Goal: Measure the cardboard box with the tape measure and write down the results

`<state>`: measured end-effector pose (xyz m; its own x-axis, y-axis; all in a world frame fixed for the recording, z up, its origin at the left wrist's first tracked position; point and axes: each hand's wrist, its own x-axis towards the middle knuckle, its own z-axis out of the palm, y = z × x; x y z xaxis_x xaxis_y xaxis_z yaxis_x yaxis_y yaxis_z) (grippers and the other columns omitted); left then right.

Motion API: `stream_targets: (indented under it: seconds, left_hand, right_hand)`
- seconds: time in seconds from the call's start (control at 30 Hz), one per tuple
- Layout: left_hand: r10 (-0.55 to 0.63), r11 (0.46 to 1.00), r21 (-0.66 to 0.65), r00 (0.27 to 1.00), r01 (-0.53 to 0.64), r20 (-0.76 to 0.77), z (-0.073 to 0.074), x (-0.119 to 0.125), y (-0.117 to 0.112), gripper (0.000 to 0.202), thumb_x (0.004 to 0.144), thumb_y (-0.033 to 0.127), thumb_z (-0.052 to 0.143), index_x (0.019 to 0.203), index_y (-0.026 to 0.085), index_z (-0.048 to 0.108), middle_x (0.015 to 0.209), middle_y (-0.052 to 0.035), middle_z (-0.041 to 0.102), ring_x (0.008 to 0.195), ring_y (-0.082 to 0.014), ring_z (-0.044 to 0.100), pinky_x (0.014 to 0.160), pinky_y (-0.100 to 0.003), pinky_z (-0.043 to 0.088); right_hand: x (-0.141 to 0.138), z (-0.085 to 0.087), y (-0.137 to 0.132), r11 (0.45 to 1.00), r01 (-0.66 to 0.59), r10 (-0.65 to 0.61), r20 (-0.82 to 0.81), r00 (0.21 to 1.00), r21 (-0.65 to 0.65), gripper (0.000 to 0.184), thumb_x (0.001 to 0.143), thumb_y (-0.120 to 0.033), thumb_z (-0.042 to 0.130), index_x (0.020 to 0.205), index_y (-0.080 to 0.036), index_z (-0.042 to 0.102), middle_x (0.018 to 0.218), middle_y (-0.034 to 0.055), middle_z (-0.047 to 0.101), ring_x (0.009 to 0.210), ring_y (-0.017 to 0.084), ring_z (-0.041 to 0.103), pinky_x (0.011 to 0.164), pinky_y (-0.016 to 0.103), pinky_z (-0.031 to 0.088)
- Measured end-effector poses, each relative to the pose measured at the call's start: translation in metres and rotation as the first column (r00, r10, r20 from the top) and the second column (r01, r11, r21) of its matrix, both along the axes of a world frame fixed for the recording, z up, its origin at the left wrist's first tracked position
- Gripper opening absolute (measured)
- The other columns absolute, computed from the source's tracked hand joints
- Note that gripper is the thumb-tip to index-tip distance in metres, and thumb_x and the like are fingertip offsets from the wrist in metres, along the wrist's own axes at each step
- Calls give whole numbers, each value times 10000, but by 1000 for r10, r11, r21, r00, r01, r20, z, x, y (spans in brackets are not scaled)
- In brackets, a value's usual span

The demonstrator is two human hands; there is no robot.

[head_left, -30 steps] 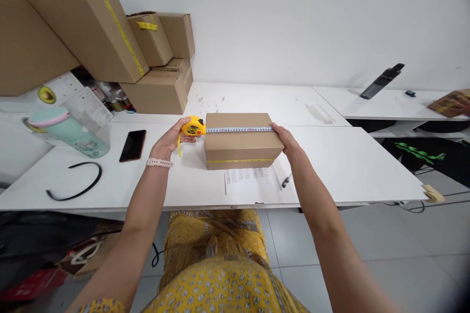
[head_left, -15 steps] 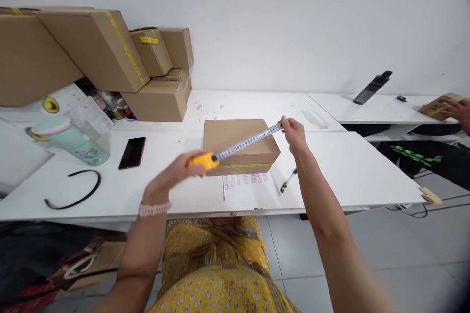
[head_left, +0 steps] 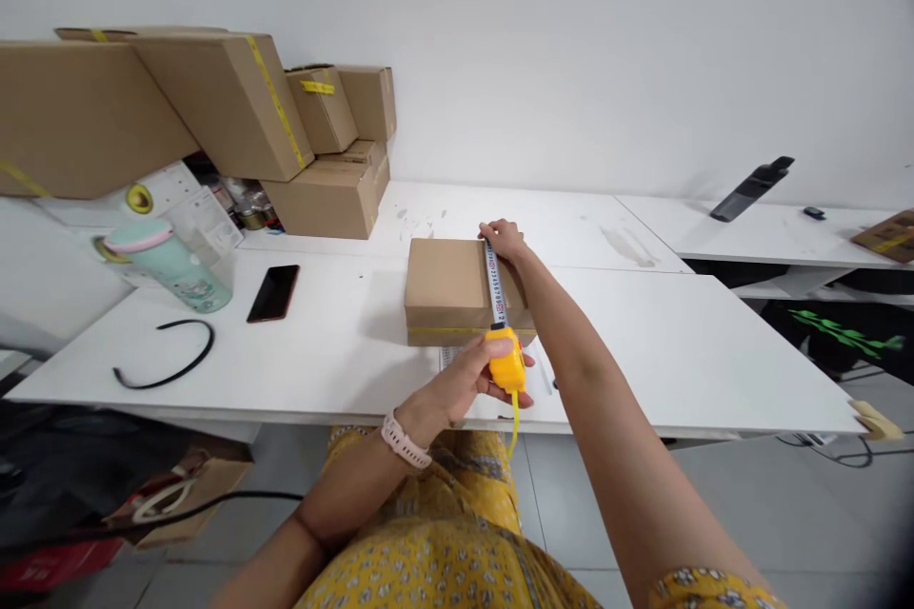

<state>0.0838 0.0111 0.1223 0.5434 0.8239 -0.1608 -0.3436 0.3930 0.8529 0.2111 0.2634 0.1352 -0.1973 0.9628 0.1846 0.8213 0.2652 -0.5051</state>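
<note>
A closed cardboard box [head_left: 449, 272] with yellow tape along its front side sits on the white table. My left hand [head_left: 477, 379] is wrapped round a yellow tape measure [head_left: 506, 362] just in front of the box, and a yellow strap hangs from its case. The metal blade runs from the case across the box's top, front to back. At the box's far edge, my right hand [head_left: 504, 238] pinches the blade's end. Partly hidden under and in front of the box lies a printed sheet [head_left: 543, 369].
Cardboard boxes [head_left: 321, 200] are stacked at the back left. A phone [head_left: 273, 293], a mint tumbler [head_left: 175, 266] and a curved black band [head_left: 204, 347] lie on the left. A dark bottle [head_left: 753, 190] stands tilted in view on the right-hand table [head_left: 664, 209].
The blade has swung from a slant across the box to front-to-back. My left hand moved right with the case, and my right hand moved left to the far edge. The co-worker's hand left view.
</note>
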Motion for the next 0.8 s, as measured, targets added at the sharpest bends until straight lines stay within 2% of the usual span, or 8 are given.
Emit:
stream_targets:
  seconds: [0.1,0.27,0.43,0.57,0.63,0.7,0.77,0.8]
  left_hand:
    - [12,999,-32,1000,-13,-27,-3,2,-2,547,755,594,700,1078,172,571,1062,-90,686,609,-184,710,703,-398,587]
    - [25,995,-94,999,-29,-42,-11,7,-18,514,732,517,729,1079,192,533,1034,-51,668,600,-156,710,683,-346,576]
    - [30,996,-87,999,-33,-36,-12,11,-16,516,737,518,714,1078,182,522,1104,-94,663,650,-164,706,678,-359,583]
    - [48,999,-13,997,-49,-60,-10,2,-22,510,759,516,724,1098,182,539,1134,-102,646,711,-163,679,698,-370,599]
    - [109,991,89,990,-101,-90,-13,-14,-30,538,758,480,771,1155,195,546,1128,-85,628,784,-166,653,722,-356,603]
    - [241,954,224,955,-200,-172,-22,-37,-38,614,764,421,812,1265,223,518,1086,-57,615,837,-167,630,744,-324,591]
    - [425,882,344,859,-322,-286,-35,-62,-41,698,782,378,823,1362,254,457,1048,-33,608,866,-167,625,761,-297,572]
    - [512,840,376,799,-390,-316,-43,-73,-39,720,779,376,826,1375,261,438,1038,-23,602,867,-164,621,760,-290,567]
  right_hand:
    - [5,-1,-10,995,54,-59,-63,996,-79,405,944,-556,497,855,-215,697,851,86,671,909,244,567,862,384,467]
    - [20,-1,-43,988,-48,1,-307,952,-148,453,916,-688,505,843,-260,633,761,11,598,765,189,547,736,326,467]
    - [10,6,-46,986,-43,-26,-396,918,-164,452,925,-675,539,791,-247,588,748,37,609,832,212,570,840,372,488]
    - [7,15,-42,996,6,-54,-519,853,-93,433,923,-664,545,912,-246,654,874,62,696,973,255,624,932,407,498]
    - [22,18,-46,996,84,-71,-608,790,-7,448,944,-641,508,1014,-233,679,1019,86,729,1033,252,635,949,396,498]
    - [48,14,-58,974,218,-121,-673,730,61,477,972,-596,454,1093,-198,688,1124,130,730,1052,241,643,948,378,494]
    - [77,2,-78,931,355,-208,-675,708,85,526,985,-580,408,1131,-164,695,1103,166,737,1028,243,653,940,378,489]
    - [89,-6,-90,913,400,-263,-626,734,86,564,988,-608,379,1138,-173,707,1042,160,743,1009,256,656,938,394,485]
